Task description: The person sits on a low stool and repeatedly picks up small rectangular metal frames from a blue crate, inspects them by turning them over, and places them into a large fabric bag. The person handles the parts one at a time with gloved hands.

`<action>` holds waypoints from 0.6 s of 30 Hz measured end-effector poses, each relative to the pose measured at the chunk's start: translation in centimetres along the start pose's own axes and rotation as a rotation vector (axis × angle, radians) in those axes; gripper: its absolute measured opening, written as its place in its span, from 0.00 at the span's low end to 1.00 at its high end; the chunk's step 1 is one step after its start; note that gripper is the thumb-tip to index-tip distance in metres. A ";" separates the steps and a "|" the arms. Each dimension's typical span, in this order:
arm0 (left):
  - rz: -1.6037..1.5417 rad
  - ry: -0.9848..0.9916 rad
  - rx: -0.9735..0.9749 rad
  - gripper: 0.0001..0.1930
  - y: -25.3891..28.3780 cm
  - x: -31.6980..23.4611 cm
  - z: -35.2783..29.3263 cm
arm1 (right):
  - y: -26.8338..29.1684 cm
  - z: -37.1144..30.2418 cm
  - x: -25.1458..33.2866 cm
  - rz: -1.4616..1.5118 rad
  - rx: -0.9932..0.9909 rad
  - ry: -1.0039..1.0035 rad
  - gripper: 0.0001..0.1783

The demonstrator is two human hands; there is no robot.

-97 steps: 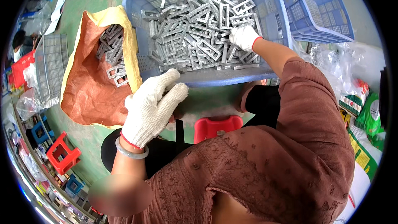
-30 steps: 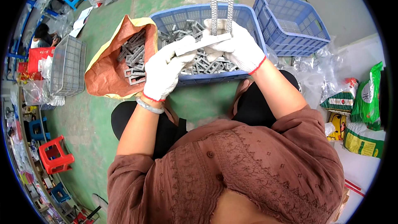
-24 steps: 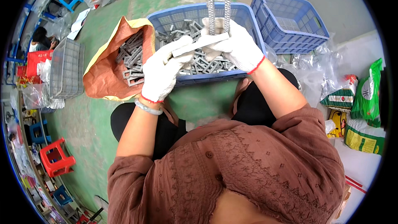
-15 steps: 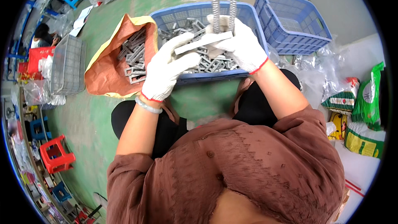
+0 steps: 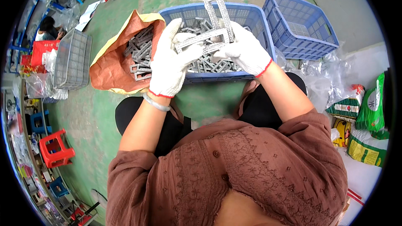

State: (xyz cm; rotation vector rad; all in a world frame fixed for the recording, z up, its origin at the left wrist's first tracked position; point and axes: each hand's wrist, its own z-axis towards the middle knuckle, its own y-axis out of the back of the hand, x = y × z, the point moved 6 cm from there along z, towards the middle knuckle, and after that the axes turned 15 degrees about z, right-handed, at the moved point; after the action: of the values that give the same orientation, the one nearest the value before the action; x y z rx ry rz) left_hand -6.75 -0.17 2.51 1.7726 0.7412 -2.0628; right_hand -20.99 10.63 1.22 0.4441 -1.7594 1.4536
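Observation:
Both my hands wear white knit gloves with red cuffs. My right hand (image 5: 247, 50) is closed on a rectangular grey metal frame (image 5: 226, 16), open in its middle, which stands up tilted above the fingers. A second metal frame (image 5: 197, 39) slants between my hands, its left end in the closed fingers of my left hand (image 5: 169, 65) and its right end against the first frame. Below lies a blue plastic crate (image 5: 217, 76) with many similar frames. Left of it, an orange sack (image 5: 111, 71) with a yellow rim holds more of them.
A second blue crate (image 5: 307, 44) stands at the far right, with clear plastic bags (image 5: 316, 79) nearer me. Printed sacks (image 5: 370, 109) lie at the right edge. To the left are a grey crate (image 5: 73, 60), a red stool (image 5: 56, 148) and a seated person (image 5: 48, 29).
The upright frame has tipped to the left, and the second frame has turned so its opening shows. My left hand has shifted slightly right, its fingers now more upright.

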 end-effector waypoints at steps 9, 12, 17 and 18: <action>0.122 -0.138 0.028 0.38 0.4 -1.4 -0.6 | -0.2 0.3 -2.0 0.345 0.185 -0.106 0.43; 0.149 -0.140 -0.029 0.35 0.6 -1.7 -0.3 | -1.2 0.1 -1.8 0.382 0.200 -0.101 0.43; 0.037 -0.147 -0.081 0.33 2.8 -2.4 0.2 | -2.3 0.4 -1.9 0.505 0.112 -0.133 0.34; 0.021 -0.164 -0.082 0.33 3.3 -2.7 0.4 | -1.9 0.5 -2.0 0.492 0.101 -0.135 0.34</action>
State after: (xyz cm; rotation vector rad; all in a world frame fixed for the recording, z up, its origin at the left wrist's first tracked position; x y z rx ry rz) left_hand -4.76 -3.31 4.63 1.5400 0.7438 -2.1019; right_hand -18.58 9.21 0.91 0.1648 -2.0018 1.8955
